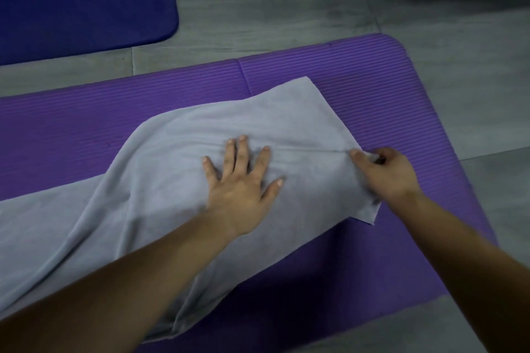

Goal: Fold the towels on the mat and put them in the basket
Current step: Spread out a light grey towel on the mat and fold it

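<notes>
Towel axis: towel [177,180] lies on mat [372,80], long axis near left to far right.
Towel look: grey, softly creased.
Left grip [242,178]: flat, fingers spread, pressing towel.
Right grip [384,169]: pinching towel's right edge.

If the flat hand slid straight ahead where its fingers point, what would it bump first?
The left hand lies flat on the grey towel, so it would likely just cross more towel, then reach the towel's far edge and the purple mat. Nothing else shows in that line.
</notes>
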### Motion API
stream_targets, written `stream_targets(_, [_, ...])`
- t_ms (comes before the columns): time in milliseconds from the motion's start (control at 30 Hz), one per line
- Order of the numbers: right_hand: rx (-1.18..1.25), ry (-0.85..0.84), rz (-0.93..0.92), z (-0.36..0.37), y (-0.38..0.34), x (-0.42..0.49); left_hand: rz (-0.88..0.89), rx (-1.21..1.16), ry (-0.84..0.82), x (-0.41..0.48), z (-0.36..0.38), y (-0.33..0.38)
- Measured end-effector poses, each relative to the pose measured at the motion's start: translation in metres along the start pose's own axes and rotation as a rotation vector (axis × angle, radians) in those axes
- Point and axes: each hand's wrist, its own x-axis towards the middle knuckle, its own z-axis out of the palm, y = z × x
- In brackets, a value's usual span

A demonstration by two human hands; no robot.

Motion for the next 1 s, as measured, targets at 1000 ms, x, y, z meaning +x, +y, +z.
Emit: stream_targets(1000, [0.01, 0.058, -0.347, 0.042, -0.092, 0.094, -0.371, -0.127, 0.489, 0.035, -0.032, -0.082])
